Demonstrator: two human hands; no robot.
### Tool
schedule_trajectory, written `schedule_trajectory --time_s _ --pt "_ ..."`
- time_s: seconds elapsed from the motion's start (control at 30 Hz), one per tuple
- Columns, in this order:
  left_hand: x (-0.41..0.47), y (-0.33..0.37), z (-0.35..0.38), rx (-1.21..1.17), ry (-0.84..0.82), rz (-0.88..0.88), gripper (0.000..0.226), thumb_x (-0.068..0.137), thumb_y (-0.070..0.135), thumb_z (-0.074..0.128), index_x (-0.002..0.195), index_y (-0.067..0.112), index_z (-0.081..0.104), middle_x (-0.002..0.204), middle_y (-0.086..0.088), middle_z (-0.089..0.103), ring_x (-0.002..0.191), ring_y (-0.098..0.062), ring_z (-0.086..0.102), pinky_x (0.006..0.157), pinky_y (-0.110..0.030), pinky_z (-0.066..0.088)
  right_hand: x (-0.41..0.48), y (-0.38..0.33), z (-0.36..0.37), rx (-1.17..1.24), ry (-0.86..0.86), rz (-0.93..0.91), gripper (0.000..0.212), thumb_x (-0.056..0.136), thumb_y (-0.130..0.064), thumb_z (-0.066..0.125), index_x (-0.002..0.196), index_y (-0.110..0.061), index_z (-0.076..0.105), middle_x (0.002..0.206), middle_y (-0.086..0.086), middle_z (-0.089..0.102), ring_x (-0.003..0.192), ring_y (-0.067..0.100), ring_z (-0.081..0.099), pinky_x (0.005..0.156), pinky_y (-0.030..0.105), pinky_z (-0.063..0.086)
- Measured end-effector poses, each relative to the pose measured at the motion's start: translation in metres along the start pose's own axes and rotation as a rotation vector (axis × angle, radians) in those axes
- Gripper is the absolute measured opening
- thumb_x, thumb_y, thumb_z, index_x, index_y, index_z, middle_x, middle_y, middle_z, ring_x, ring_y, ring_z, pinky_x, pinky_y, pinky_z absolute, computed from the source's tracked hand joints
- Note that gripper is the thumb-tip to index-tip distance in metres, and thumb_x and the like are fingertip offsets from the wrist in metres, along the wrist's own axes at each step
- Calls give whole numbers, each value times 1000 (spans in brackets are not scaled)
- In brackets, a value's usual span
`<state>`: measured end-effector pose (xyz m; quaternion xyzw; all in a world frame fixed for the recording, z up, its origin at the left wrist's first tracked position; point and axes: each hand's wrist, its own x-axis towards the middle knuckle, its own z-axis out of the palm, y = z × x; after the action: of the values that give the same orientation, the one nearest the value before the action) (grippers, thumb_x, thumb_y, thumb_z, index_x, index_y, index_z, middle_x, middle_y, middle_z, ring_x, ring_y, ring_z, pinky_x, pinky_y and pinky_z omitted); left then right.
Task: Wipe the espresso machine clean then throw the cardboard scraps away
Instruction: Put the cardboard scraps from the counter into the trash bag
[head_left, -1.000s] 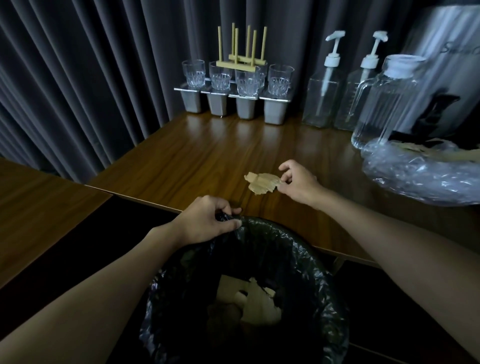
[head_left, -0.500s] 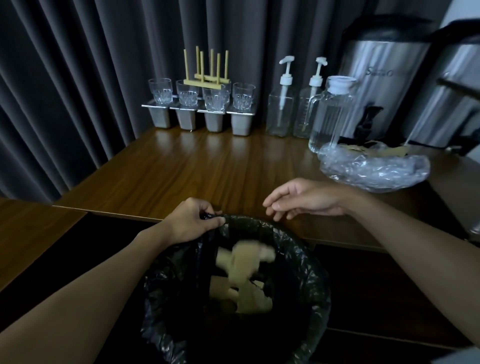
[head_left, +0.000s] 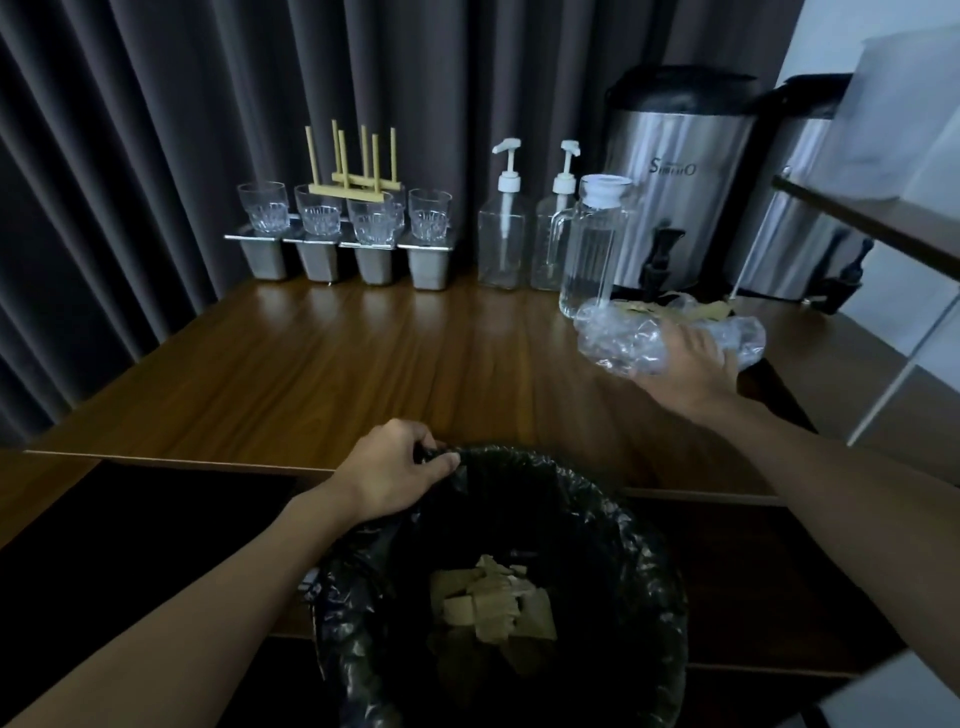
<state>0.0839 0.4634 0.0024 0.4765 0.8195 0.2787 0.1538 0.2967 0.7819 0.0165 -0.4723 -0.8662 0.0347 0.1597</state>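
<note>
Left hand (head_left: 395, 475): I pinch the rim of the bin liner (head_left: 649, 597), lower centre.
Right hand (head_left: 685, 366): resting on the plastic wrap (head_left: 623, 338) at right; fingers buried, so I cannot tell its grip.
Cardboard scraps (head_left: 493, 603): at the liner's bottom.

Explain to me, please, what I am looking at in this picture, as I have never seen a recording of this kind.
There is no machine here. A person wears one camera on the head, looking forward and down, so the two bare arms are their own. The left hand grips the rim of a black-lined bin that holds cardboard scraps. The right hand rests on a crumpled clear plastic bundle on the wooden table; whether it grips it, I cannot tell. At the back stand glasses, two pump bottles, a glass jug and steel urns.
</note>
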Motion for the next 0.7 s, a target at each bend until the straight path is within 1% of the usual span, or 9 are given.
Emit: schedule_trajectory --time_s 0.07,0.13,0.23,0.33,0.4,0.47,0.5,0.6,0.7 --pt "3 6 6 -17 -21 -17 27 90 46 68 79 21 64 71 4 67 61 -4 62 50 -24 45 8 8 4 42 -67 25 82 87 -61 52 151 -30 10 156 11 31 147 30 19 115 61 13" --pt "5 8 10 -21 -25 -36 30 89 49 68 77 22 65 81 1 72 75 -11 68 65 -39 56 9 10 7 167 -150 50 85 86 -70 43 150 -33 1 146 16 45 140 35 33 113 62 19" --pt "7 13 12 -14 -16 -44 33 89 47 69 76 17 65 74 -7 71 68 -21 68 61 -44 53 -1 7 9 307 -276 -22 79 95 -64 35 153 -29 -6 133 18 57 124 36 51 109 53 30" --pt "7 17 12 9 -11 -52 33 89 46 69 77 16 65 63 -7 64 53 -17 59 50 -34 41 -9 2 12 257 -332 -173 67 98 -58 36 152 -21 21 129 12 59 109 26 57 97 43 42" --pt "6 19 13 24 -15 -65 32 90 44 68 80 14 66 60 0 61 47 -8 53 48 -27 37 -12 1 17 268 -346 -281 52 97 -58 37 132 -24 52 123 3 61 106 20 57 97 45 44" --pt "5 21 15 36 -3 -78 31 90 44 69 81 13 67 64 4 63 51 -5 55 49 -23 39 -16 -1 18 243 -272 -374 46 97 -57 35 101 -22 66 103 -4 58 98 16 52 101 51 37" --pt "4 22 15 43 8 -82 30 89 44 69 81 14 68 67 5 64 55 -5 57 50 -24 40 -18 -2 16 226 -201 -410 48 98 -55 36 94 -20 69 99 -4 53 99 15 47 104 50 32" --pt "3 24 15 64 23 -82 28 90 43 69 80 17 67 67 7 62 59 -4 58 50 -21 39 -23 -10 4 178 16 -471 44 98 -51 41 91 -19 71 107 -4 48 110 16 39 101 39 19" --pt "1 26 15 70 17 -80 27 90 42 68 84 16 68 71 2 66 63 -9 62 53 -25 44 -21 -19 -3 314 113 -444 33 95 -48 48 99 -20 64 110 -3 54 110 18 48 97 40 35"
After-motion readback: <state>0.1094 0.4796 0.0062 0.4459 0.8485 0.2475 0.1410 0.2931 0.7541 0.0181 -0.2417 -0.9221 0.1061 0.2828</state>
